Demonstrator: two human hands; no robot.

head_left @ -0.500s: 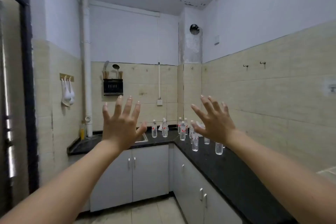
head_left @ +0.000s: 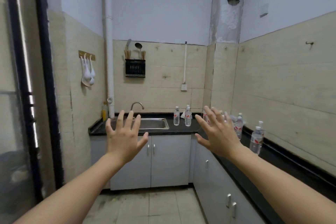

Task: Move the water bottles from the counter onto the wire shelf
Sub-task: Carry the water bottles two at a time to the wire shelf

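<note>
The left hand (head_left: 125, 138) and right hand (head_left: 218, 136) are bare, as are the left forearm (head_left: 76, 187) and right forearm (head_left: 283, 182). The fingernails (head_left: 131, 114) look short, though they are blurred.

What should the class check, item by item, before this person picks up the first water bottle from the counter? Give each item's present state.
1. Left hand free: ok, fingers spread, holding nothing.
2. Right hand free: ok, fingers spread, holding nothing.
3. Bottles upright: ok, the nearest bottle and the others in view stand upright on the counter.
4. Caps tight: cannot tell, too small to see.
5. Wire shelf in sight: not ok, it is out of view.
6. Nearest bottle within reach: cannot tell.
</note>
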